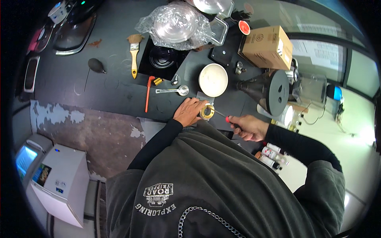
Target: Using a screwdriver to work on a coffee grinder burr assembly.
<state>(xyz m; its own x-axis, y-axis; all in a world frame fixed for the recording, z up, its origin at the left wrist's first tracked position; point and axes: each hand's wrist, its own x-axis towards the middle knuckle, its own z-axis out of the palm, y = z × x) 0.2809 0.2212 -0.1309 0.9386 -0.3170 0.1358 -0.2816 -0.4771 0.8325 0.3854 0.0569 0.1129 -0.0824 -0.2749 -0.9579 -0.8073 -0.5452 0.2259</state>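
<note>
At the near edge of the dark counter (119,91), the left hand (189,112) grips a small brass-coloured metal ring (206,112), fingers curled around it. The right hand (250,127) is closed on a red-handled screwdriver (226,117) whose tip meets the ring. A white round bowl (213,79) sits just beyond.

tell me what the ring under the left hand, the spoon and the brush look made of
Ring: looks like brass, a shiny gold-coloured metal.
Measuring spoon: probably steel, silvery with bright glints.
Brush: yellow handle of wood or plastic, hard to tell; tan bristles, natural-looking.
</note>
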